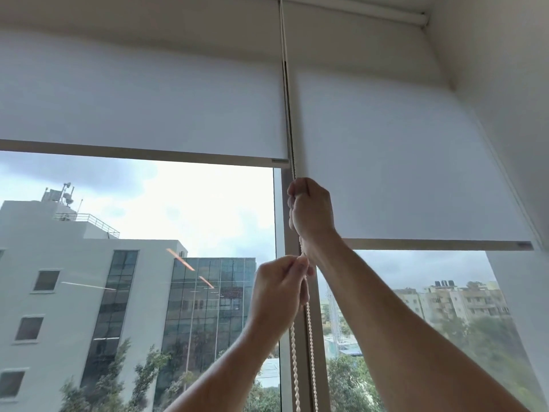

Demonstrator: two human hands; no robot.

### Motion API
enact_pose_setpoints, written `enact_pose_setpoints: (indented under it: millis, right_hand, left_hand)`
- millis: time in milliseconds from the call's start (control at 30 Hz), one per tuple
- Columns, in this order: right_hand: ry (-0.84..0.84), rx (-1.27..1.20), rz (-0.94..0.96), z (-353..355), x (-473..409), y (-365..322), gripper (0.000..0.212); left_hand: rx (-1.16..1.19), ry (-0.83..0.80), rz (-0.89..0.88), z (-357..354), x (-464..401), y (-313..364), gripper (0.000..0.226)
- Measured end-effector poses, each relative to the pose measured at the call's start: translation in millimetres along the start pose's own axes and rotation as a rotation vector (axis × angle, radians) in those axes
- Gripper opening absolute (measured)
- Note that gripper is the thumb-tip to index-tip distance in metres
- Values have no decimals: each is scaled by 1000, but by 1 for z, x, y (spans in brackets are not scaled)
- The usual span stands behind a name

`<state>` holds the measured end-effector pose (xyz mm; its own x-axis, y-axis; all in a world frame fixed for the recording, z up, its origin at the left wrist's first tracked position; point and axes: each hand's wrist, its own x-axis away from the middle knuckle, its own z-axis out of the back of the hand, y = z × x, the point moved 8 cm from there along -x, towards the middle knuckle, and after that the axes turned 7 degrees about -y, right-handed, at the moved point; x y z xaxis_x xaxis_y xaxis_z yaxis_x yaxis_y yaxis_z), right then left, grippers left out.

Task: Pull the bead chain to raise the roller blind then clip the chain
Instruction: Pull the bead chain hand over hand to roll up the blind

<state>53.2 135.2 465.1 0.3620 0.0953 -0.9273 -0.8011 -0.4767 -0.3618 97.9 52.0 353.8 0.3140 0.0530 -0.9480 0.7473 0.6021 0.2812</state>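
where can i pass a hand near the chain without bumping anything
Crowded at the window frame post: the right hand fists the bead chain high up, and the left hand pinches it just below. Open space lies left of the left forearm, before the glass under the left blind, and right of the right forearm, under the lower right blind.

Window mullion (319, 337) just behind chain (294, 358)

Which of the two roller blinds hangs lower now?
The right roller blind. Its bottom bar sits near the right hand's wrist, while the left roller blind ends above that hand.
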Motion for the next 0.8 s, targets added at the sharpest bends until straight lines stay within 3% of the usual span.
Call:
enact_pose_setpoints:
  millis: [67, 200, 333, 500, 667, 800]
  right_hand:
    - [13, 17, 36, 4, 6, 7, 42]
    - [-6, 46, 111, 5, 22, 11, 39]
    - [-36, 92, 154, 4, 45, 17, 37]
    - [-86, 75, 192, 1, 71, 29, 41]
    - [-211, 110, 175, 0, 83, 45, 43]
    - [-198, -20, -28, 12, 70, 57, 47]
  left_hand:
    - [72, -13, 67, 11, -8, -6, 39]
    - [131, 146, 227, 38, -47, 2, 47]
    - [221, 41, 167, 31, -94, 44, 45]
    - [149, 31, 256, 16, -114, 58, 32]
    - [-6, 151, 106, 15, -93, 47, 34]
    - [-103, 204, 50, 15, -82, 41, 35]
